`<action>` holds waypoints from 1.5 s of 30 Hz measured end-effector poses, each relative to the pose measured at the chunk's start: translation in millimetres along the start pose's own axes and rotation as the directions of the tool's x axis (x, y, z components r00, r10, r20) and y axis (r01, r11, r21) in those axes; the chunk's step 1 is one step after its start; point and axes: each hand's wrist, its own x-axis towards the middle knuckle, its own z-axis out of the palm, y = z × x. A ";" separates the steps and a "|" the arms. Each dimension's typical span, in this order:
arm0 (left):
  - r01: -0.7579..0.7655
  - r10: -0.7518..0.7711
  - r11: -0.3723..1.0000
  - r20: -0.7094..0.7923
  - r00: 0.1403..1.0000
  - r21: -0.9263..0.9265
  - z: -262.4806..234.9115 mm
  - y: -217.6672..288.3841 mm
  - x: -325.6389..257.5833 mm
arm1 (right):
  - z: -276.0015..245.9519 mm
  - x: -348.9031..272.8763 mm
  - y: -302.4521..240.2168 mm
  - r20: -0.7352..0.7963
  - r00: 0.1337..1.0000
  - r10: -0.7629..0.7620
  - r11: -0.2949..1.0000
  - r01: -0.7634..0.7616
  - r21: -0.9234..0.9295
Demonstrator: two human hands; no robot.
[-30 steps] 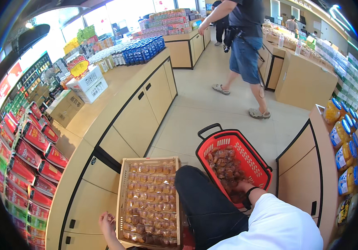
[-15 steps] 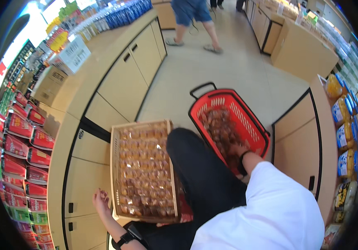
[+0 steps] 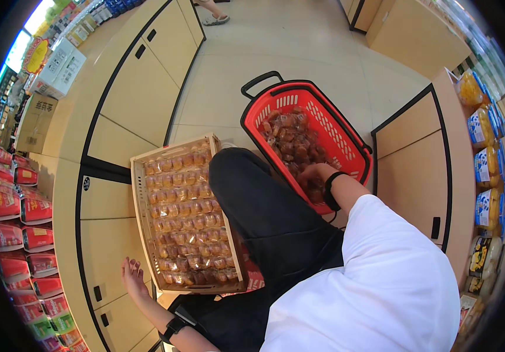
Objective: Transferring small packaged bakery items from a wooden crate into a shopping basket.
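Note:
My right hand point(image 3: 315, 172) reaches into a red plastic shopping basket point(image 3: 339, 130), among brown, clear-wrapped small cakes point(image 3: 290, 135). Its fingertips are hidden among the packs, so their grip does not show. On my left, a pale slatted crate point(image 3: 141, 212) stands tilted against my bent knee, holding rows of golden-brown wrapped cakes point(image 3: 185, 192). Just outside the crate's near left corner, my left hand point(image 3: 134, 276) hangs with loosely curled, parted fingers and nothing in them.
Beige cabinets point(image 3: 138, 88) run along the left, with red packs point(image 3: 4, 203) and a white carton point(image 3: 61, 67) on top. Another cabinet point(image 3: 414, 167) at right carries yellow jars with blue lids point(image 3: 487, 176). Tiled floor point(image 3: 299, 47) lies beyond the basket. A passer-by's foot point(image 3: 216, 20) shows far off.
The view has shifted, bringing basket and crate up and left in the picture. More of my right hand shows above the cakes. The passer-by has moved left, mostly out of view.

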 end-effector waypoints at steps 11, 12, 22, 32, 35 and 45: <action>0.011 -0.011 1.000 0.002 1.000 -0.002 -10.2 0.1 -3.6 | 6.2 15.3 -3.4 -0.192 0.979 -0.063 0.940 -0.006 -0.340; 0.012 -0.012 1.000 0.000 1.000 -0.007 -10.0 1.0 -4.2 | 4.2 14.2 -0.8 -0.210 0.973 -0.091 0.910 -0.005 -0.415; -0.005 0.004 0.999 -0.015 1.000 -0.038 -21.0 -1.8 -3.9 | 9.6 -30.4 -25.7 -0.311 0.948 0.062 0.997 -0.072 -0.021; 0.003 -0.003 1.000 -0.012 1.000 -0.007 -10.3 2.0 -5.2 | -12.8 8.4 6.4 -0.132 0.985 -0.109 0.989 0.094 -0.114; 0.002 -0.002 1.000 0.006 1.000 -0.021 -3.4 3.1 -4.6 | -37.6 29.1 39.3 -0.055 0.995 -0.087 0.989 0.080 -0.129; 0.000 0.000 1.000 -0.003 1.000 -0.018 -9.4 0.7 -3.6 | -5.4 27.5 13.8 -0.152 0.982 0.109 0.994 -0.113 -0.015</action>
